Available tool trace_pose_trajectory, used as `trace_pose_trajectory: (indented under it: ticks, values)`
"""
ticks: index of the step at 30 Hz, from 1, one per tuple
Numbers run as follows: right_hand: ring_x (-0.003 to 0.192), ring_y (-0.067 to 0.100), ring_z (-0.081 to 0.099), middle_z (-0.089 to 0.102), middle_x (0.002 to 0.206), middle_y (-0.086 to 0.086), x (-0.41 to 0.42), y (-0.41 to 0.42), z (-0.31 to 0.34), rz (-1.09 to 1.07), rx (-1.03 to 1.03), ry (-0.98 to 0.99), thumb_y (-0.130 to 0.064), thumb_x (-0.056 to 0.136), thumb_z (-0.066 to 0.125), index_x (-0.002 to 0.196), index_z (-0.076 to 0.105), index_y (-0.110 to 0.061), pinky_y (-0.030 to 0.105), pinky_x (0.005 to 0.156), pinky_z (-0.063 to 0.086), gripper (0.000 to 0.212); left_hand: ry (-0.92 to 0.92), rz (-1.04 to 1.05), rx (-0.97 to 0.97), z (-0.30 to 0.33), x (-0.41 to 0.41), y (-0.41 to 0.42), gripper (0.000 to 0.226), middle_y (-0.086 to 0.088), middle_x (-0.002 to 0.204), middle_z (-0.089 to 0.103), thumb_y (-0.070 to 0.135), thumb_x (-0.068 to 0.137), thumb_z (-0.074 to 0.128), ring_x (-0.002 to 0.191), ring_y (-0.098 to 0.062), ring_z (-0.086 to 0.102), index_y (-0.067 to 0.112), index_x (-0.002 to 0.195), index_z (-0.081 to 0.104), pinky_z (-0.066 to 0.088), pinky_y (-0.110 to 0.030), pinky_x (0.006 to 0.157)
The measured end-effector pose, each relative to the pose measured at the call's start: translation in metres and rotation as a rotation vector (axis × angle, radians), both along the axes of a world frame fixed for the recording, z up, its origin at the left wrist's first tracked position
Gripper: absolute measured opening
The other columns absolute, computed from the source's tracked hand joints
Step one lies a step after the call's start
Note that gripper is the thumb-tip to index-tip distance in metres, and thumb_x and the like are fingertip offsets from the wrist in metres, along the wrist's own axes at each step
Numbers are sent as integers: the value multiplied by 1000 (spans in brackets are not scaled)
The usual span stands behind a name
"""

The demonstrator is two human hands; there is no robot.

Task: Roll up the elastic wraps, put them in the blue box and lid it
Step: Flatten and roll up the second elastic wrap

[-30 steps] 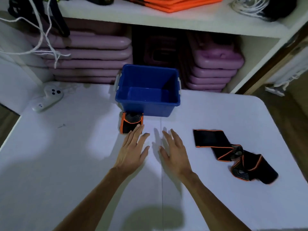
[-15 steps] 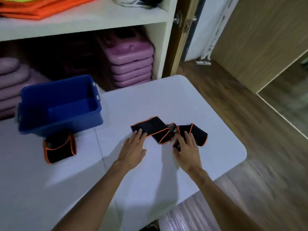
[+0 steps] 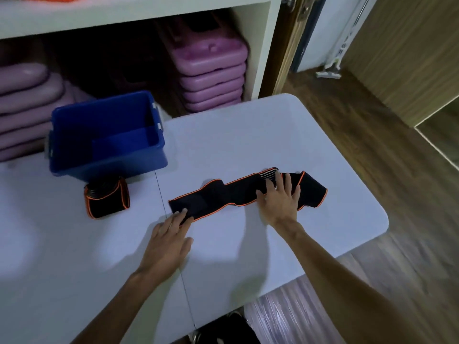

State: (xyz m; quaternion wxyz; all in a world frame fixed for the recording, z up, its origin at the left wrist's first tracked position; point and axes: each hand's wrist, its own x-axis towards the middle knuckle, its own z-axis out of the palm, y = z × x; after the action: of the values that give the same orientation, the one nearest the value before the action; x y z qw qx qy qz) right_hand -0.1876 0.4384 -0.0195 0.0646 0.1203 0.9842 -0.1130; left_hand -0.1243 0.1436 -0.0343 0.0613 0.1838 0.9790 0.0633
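A black elastic wrap with orange edging (image 3: 231, 193) lies stretched out across the white table (image 3: 248, 135). My left hand (image 3: 169, 240) rests flat with its fingertips on the wrap's left end. My right hand (image 3: 280, 201) presses flat, fingers spread, on the wrap near its right end. A second wrap, rolled up (image 3: 107, 197), stands just in front of the blue box (image 3: 104, 136). The box is open and looks empty; no lid is in view.
Behind the table, shelves hold stacked purple step platforms (image 3: 211, 68) and purple mats (image 3: 24, 103). The table's rounded right corner (image 3: 377, 219) drops to wooden floor (image 3: 372, 150). A dark object (image 3: 223, 328) lies on the floor below the front edge.
The view has swung right. The crumpled wrap is now pulled out straight and longer. My hands have moved apart, left hand to its left end, right hand staying near its right end.
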Motion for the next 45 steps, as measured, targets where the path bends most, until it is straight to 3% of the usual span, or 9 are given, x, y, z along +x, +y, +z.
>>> trace_pose_trajectory:
  ticks: [8,13,16,20,24,30,34,38,45]
  values:
    - [151,33,4,17,163,10,-6,23,2,26,87,-8,-34,101,41,145,41,-19,63,115,11,47,6,40,76,7,47,-56,52,-7,142,49,47,92,36,125,-27,47,15,126,59,32,-41,99]
    - [150,28,14,26,158,10,8,36,13,52,-143,125,-34,100,46,142,44,-31,59,116,11,42,93,17,214,18,46,-21,46,-12,131,55,40,94,37,120,-29,50,12,116,66,34,-38,98]
    - [146,28,21,31,155,10,15,59,20,-115,-185,191,-35,98,50,140,45,-26,55,115,18,43,94,-93,281,23,33,27,36,-3,126,56,36,93,41,117,-22,51,18,114,64,34,-34,97]
    - [149,32,12,20,159,16,24,86,17,-340,-341,27,-41,91,59,147,30,-28,61,112,24,65,62,-273,281,18,10,92,28,-1,125,54,32,92,45,113,-23,53,21,115,58,35,-35,95]
    - [120,28,51,59,120,5,27,94,12,-359,-595,126,-26,70,65,129,48,-27,44,93,49,61,30,-347,281,20,-8,129,30,-1,125,54,31,91,44,113,-21,51,22,116,56,37,-34,93]
    - [106,29,53,50,103,0,48,104,-4,-336,-467,152,-21,93,59,119,64,-21,30,84,40,26,-110,-310,278,26,-25,142,38,-3,132,48,22,92,53,111,-24,52,17,129,51,44,-37,86]
    - [91,26,60,62,92,1,60,104,6,-329,-383,200,-28,95,57,103,66,-17,33,73,44,17,-381,-89,465,25,-32,173,41,-9,133,46,22,96,49,110,-26,56,13,135,44,48,-42,90]
    - [72,29,62,66,76,3,81,64,19,-200,-251,61,-40,91,55,81,53,-18,34,58,44,24,-435,147,655,26,-25,197,29,-8,114,59,29,95,50,103,-23,59,13,119,56,47,-41,91]
    - [58,10,59,65,66,-7,109,-16,35,250,-775,-87,-38,83,59,83,65,-23,37,60,52,17,-500,401,819,42,-24,154,35,11,91,65,46,82,68,84,-2,62,22,105,57,45,-15,72]
